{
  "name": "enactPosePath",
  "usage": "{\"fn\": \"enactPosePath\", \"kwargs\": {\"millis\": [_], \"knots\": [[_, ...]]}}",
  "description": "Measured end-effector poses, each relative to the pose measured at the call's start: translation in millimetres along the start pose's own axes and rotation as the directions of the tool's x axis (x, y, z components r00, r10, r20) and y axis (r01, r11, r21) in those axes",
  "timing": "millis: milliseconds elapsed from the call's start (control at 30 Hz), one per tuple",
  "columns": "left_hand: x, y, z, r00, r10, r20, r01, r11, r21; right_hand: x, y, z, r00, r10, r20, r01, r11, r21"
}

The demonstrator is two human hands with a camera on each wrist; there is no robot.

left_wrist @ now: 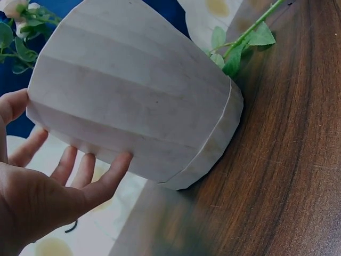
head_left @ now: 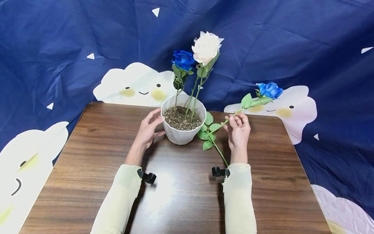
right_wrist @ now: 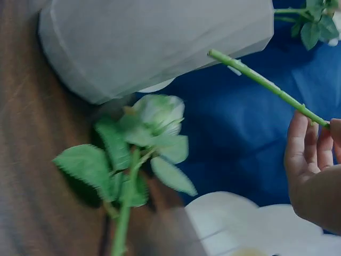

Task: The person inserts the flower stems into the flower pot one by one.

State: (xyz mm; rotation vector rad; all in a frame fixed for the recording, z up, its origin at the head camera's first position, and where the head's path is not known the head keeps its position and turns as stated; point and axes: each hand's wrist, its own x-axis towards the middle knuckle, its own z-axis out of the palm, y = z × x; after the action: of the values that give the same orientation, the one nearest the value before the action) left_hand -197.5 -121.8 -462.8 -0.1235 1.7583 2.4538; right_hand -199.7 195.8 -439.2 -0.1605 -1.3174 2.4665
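A white faceted pot (head_left: 184, 135) with dark soil stands upright toward the table's far side. A blue rose (head_left: 183, 60) and a white rose (head_left: 206, 48) rise from its soil. My left hand (left_wrist: 58, 197) rests on the pot's left side, fingers spread along the outer wall and one fingertip at the rim. To the pot's right, my right hand (head_left: 239, 131) pinches the green stem of another blue rose (head_left: 270, 90), its bloom tilted up and right. The cut end of this stem (right_wrist: 256, 77) points toward the pot wall.
Beside the pot's right side, a leafy flower stem (head_left: 216, 148) lies on the brown wooden table (head_left: 175, 201); its pale bloom (right_wrist: 165, 114) shows in the right wrist view. A blue cloth (head_left: 263, 39) with smiling clouds hangs behind the table.
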Motion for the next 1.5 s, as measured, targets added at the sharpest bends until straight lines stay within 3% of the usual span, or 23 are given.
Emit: {"fn": "enactPosePath", "kwargs": {"millis": [333, 700, 1033, 1167, 1500], "knots": [[0.2, 0.2, 0.5, 1.0, -0.003, 0.002, 0.003, 1.0, -0.01, 2.2, -19.7, 30.7, 0.994, -0.092, 0.06, 0.09, 0.995, 0.043], [0.8, 1.5, 0.9, 1.0, -0.007, -0.002, 0.007, 1.0, -0.015, 2.6, -27.1, 70.8, 0.984, -0.179, 0.021, 0.176, 0.98, 0.097], [-0.1, 0.2, 1.0, 1.0, 0.005, -0.007, -0.005, 1.0, -0.008, 2.0, -10.1, 93.5, 0.967, -0.239, 0.092, 0.241, 0.971, -0.006], [-0.1, -0.5, 0.9, 1.0, 0.006, -0.01, -0.006, 1.0, -0.003, 1.3, -0.6, 98.8, 0.959, -0.248, 0.139, 0.262, 0.961, -0.092], [0.4, -0.2, 0.8, 1.0, 0.004, -0.008, -0.004, 1.0, 0.005, 0.2, 24.0, 101.5, 0.931, -0.232, 0.282, 0.321, 0.888, -0.33]]}}
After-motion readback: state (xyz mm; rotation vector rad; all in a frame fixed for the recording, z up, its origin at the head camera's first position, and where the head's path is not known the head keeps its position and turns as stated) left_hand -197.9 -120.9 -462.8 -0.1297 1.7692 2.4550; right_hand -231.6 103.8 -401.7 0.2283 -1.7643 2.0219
